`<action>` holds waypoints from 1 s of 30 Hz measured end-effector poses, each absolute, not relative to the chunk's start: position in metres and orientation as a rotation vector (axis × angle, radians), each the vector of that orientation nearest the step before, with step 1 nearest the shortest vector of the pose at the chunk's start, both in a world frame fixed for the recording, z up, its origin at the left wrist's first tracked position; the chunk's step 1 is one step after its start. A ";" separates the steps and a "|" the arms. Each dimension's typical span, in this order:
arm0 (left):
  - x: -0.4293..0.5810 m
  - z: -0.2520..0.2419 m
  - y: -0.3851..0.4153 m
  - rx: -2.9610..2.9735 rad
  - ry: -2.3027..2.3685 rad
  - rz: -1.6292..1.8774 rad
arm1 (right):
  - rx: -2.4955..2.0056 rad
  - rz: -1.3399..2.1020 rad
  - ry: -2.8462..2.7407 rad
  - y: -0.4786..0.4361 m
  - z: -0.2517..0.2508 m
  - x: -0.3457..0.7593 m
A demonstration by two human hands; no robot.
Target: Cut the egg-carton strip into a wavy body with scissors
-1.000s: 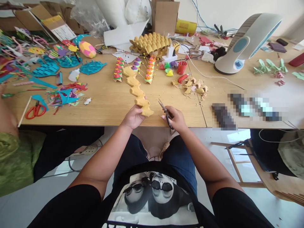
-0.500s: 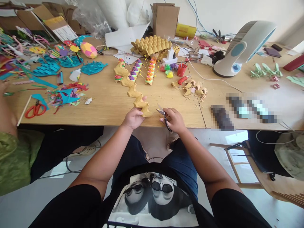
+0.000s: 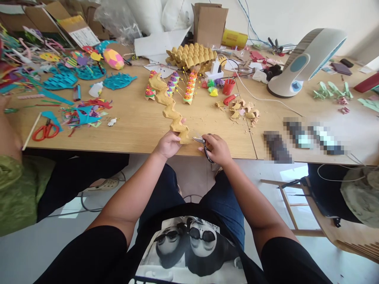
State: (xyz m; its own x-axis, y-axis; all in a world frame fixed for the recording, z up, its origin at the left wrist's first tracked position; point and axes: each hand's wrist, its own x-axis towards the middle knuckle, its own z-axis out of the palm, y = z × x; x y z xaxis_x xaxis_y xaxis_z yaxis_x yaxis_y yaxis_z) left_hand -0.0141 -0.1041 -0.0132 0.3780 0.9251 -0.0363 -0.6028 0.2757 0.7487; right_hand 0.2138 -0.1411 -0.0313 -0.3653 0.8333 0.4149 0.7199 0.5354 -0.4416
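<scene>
the left hand [image 3: 169, 145] is closed in a pinch on the near end of a strip of egg carton [image 3: 169, 110], which stretches away beyond it; the right hand [image 3: 217, 149] is curled round the scissors [image 3: 200, 140], their tips just beside that end. the strip looks light, fairly stiff but easily torn, best gripped gently by a cup wall.

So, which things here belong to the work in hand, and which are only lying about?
Likely part of the work:
- carton strip, in the left hand
- dark-handled scissors, in the right hand
- egg tray, of similar look

Seemingly just lying about:
- white fan
- orange-handled scissors
- red cup
</scene>
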 end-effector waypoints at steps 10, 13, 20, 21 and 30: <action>-0.015 -0.015 -0.104 0.725 0.500 1.079 | -1.240 0.271 -2.133 -0.140 -0.033 0.214; -0.015 -0.014 -0.104 0.737 0.492 1.069 | -1.211 0.334 -2.078 -0.142 -0.029 0.217; -0.018 -0.020 -0.102 0.754 0.463 1.059 | -1.352 0.581 -2.205 -0.162 -0.005 0.224; -0.018 -0.021 -0.101 0.754 0.455 1.056 | -1.358 0.600 -2.224 -0.162 -0.002 0.226; -0.020 -0.018 -0.101 0.758 0.448 1.026 | -1.346 0.691 -2.335 -0.152 0.001 0.232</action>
